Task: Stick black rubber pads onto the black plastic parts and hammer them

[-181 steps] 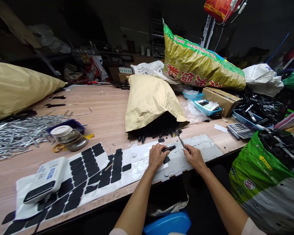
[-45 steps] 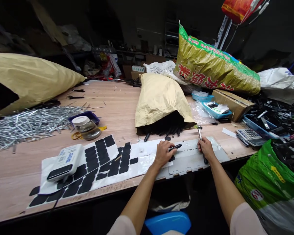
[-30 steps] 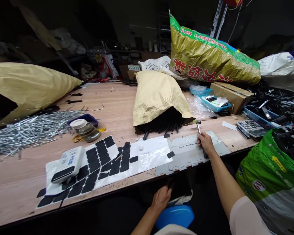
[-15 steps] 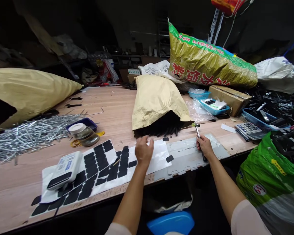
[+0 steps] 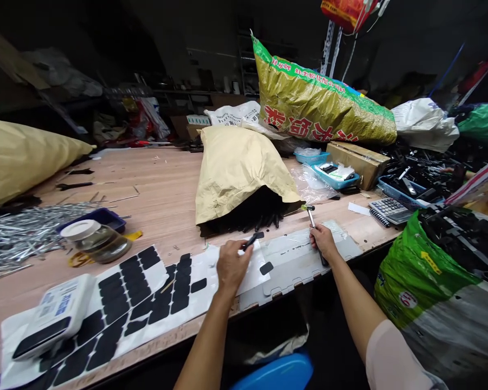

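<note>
My left hand (image 5: 232, 264) pinches a slim black piece (image 5: 250, 241), its end sticking out past the fingertips; its exact kind does not show. It is over a white sheet (image 5: 254, 271), just in front of a tan paper sack (image 5: 239, 173) whose dark mouth faces me with black parts (image 5: 268, 219) spilling at its lip. My right hand (image 5: 322, 242) is wrapped round the handle of a small hammer (image 5: 311, 216), its yellow-green-tipped head up and away from me. Under the hammer lies a grey plastic board (image 5: 288, 254). A loose black pad (image 5: 266, 268) rests near the sheet's right end.
Sheets of black pads (image 5: 181, 287) and a white box-shaped device (image 5: 55, 314) lie at left, near a lidded jar (image 5: 97, 241) and metal rods (image 5: 28, 230). Rightward are blue baskets (image 5: 335, 176), a carton (image 5: 358, 162), a calculator (image 5: 392, 210) and a green sack (image 5: 410, 281).
My left hand now has a black piece in its fingers, which was not visible before. The right hand keeps hold of the hammer. The view has turned right.
</note>
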Demonstrator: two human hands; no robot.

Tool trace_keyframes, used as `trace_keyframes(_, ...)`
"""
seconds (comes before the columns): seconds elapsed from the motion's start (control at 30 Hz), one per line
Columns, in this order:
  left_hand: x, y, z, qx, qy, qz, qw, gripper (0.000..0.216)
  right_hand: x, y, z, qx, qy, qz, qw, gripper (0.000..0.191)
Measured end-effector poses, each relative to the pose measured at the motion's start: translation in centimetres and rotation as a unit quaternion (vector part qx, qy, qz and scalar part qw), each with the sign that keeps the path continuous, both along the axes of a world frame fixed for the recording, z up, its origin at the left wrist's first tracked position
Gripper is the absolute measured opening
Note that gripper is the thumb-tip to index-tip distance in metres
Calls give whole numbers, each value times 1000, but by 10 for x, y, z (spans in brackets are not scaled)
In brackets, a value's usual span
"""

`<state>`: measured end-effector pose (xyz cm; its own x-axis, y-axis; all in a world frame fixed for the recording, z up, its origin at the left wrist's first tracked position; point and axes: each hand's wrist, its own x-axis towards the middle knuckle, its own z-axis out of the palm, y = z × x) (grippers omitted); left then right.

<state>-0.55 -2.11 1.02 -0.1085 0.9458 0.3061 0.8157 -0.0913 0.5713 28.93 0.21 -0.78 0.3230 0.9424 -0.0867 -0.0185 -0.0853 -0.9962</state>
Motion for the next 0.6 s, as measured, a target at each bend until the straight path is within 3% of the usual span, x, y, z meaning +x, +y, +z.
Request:
trace_keyframes(0.1,31,5,-5,-25,9,-129,991,16,0,0,0,1,3,-3,1000,30)
trace_keyframes(0.17,44,11,-10,-46,16,-164,985,16,0,0,0,-1,3,-1,1000,27)
trace_keyframes(0.4,49,19,-20,-74,-1,-159,985,18,-4,-1,8,-17,19,-36,999,23)
trace_keyframes(0.6,49,18,-21,-63,-12,-156,986,12,-22,-45,13,29,-101,27,994,30)
